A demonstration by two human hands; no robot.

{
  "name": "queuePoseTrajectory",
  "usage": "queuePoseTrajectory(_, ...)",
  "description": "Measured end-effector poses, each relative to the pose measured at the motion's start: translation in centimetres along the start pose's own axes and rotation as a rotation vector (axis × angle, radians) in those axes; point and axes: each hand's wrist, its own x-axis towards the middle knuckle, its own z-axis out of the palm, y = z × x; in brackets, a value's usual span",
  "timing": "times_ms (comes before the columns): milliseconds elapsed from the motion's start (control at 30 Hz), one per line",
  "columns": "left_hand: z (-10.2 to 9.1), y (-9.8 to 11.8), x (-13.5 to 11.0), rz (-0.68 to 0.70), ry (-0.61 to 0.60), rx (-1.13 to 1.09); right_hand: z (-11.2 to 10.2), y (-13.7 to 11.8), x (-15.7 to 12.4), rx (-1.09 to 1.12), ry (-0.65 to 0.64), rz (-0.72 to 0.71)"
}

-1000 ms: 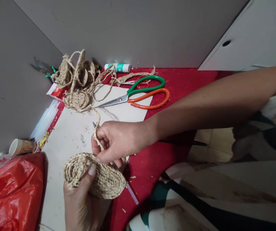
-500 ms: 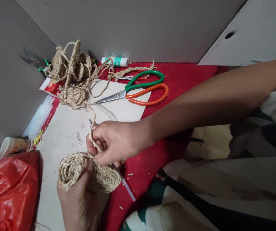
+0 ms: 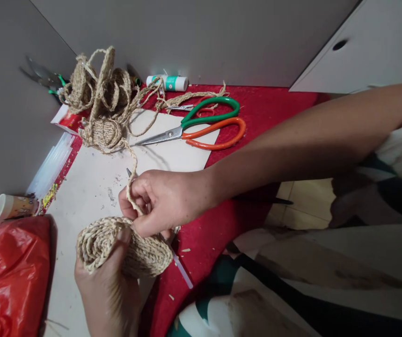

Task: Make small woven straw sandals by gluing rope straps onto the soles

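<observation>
My left hand grips a coiled oval mat of braided straw from below, thumb pressed on its top. My right hand is closed in a pinch on the loose braided straw cord where it meets the mat's rim. The cord runs up across a white paper sheet to a tangled pile of braided straw at the back left.
Green-handled scissors and orange-handled scissors lie on the red cloth. A glue stick lies by the grey wall. A paper cup, clear sticks and a red plastic bag sit left.
Both hands and the mat have shifted slightly left and up in view as the camera moved; the grips on mat and cord stay the same.
</observation>
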Motion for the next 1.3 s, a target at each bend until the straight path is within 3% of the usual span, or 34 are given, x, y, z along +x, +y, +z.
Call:
queuePoseTrajectory(167,-0.1,-0.1,-0.3,-0.087,-0.047,-0.054,-0.2,-0.6,0.0,0.046,-0.039,0.073)
queuePoseTrajectory(333,0.1,-0.2,-0.2,-0.047,-0.006,-0.050,-0.3,-0.5,0.2,0.029,-0.049,0.143)
queuePoseTrajectory(567,0.2,-0.4,0.3,-0.063,0.067,-0.076,-0.6,-1.9,-0.6,-0.074,0.142,-0.012)
queuePoseTrajectory(700,0.3,-0.6,0.3,-0.052,0.048,-0.082,-0.1,-2.6,-1.1,0.034,0.118,-0.113)
queuePoseTrajectory(867,0.3,-0.7,0.2,-0.046,0.051,-0.097,0.5,-0.9,-0.8,0.042,0.095,-0.161)
queuePoseTrajectory(1033,0.3,-0.8,0.3,-0.064,0.069,-0.098,0.3,0.0,-0.2,-0.025,0.158,-0.320)
queuePoseTrajectory(1200,0.2,-0.8,0.2,-0.031,0.114,-0.024,0.0,0.2,0.3,-0.143,0.162,-0.270)
queuePoseTrajectory(1300,0.1,-0.8,0.1,-0.030,0.099,-0.025,-0.1,0.4,0.4,-0.083,0.120,-0.176)
